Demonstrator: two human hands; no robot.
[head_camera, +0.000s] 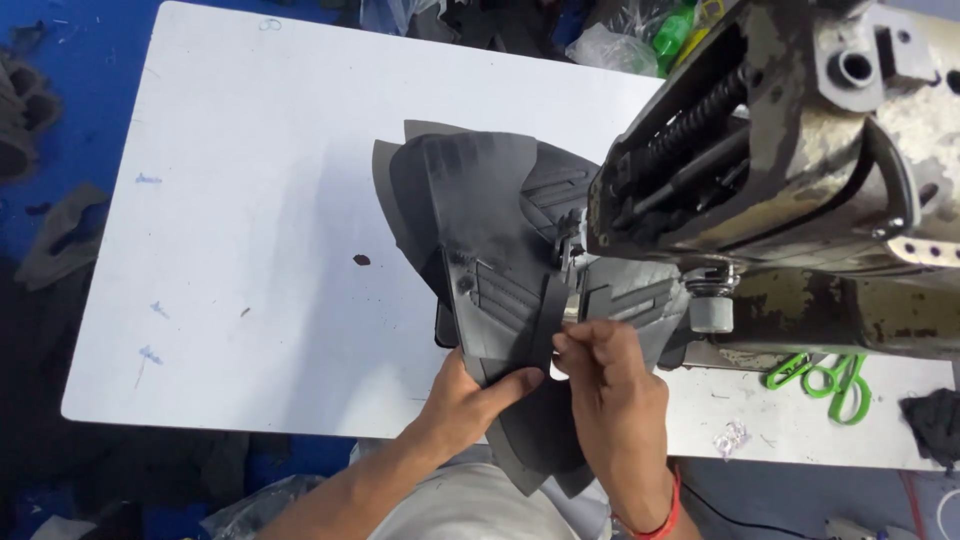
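A stack of black cut shoe-upper pieces (470, 210) lies fanned out on the white table (250, 200), reaching under the needle area of a worn industrial sewing machine (780, 130). My left hand (470, 395) grips the near edge of the black pieces, thumb on top. My right hand (610, 385) pinches a narrow black strip (550, 310) against the pieces just in front of the presser foot (570, 250). A red band is on my right wrist.
Green-handled scissors (830, 380) lie on the table at the right under the machine arm. A dark cloth scrap (935, 420) sits at the far right edge. Plastic bags and a green bottle (675, 30) crowd the far side. Dark scraps lie on the blue floor at left (60, 235).
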